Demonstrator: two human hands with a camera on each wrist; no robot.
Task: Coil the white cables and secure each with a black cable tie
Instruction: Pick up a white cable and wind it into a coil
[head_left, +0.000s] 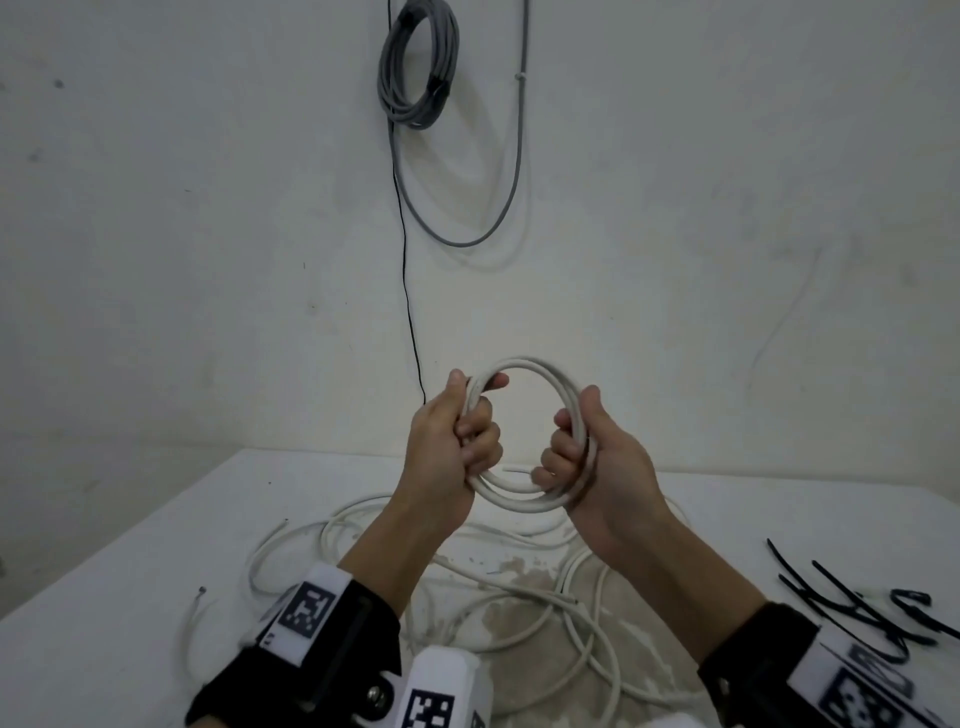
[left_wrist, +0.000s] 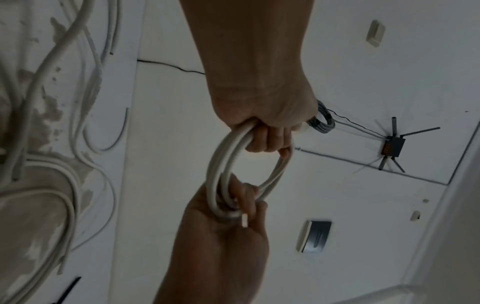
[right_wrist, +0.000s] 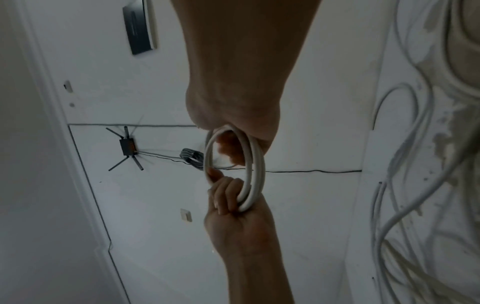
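**Head view: both hands hold a white coil above the table**

Head view shows the left hand (head_left: 451, 441) and right hand (head_left: 597, 457) raised in front of a pale wall, each wrapped round an opposite side of one white coil (head_left: 530, 374). The coil stands roughly upright, several turns thick, clear of the table (head_left: 130, 597). The left fingers (head_left: 480, 436) curl through the ring from inside, thumb on the outer edge; the right fingers (head_left: 558, 452) do the same on the other side. A short free end of the cable pokes out near the right fingers, inside the ring.

Below the hands, loose cables (head_left: 519, 587) lie tangled on the table, over a worn brownish patch. Black ties (head_left: 857, 603) lie in a scattered bunch at the table's right edge, well apart from the coil.

On the wall a grey coil (head_left: 418, 62) hangs with a dark band round it, a grey loop drooping beneath, and a thin black wire (head_left: 408, 291) runs down beside it.

From the left wrist, the left hand (left_wrist: 265, 115) grips the coil (left_wrist: 221, 164) at one side and the right hand (left_wrist: 233, 222) at the other. From the right wrist, the right hand (right_wrist: 233, 115) and left hand (right_wrist: 233, 216) close on the same coil (right_wrist: 255, 170); a small router (right_wrist: 127, 147) with antennas sits on the wall behind.
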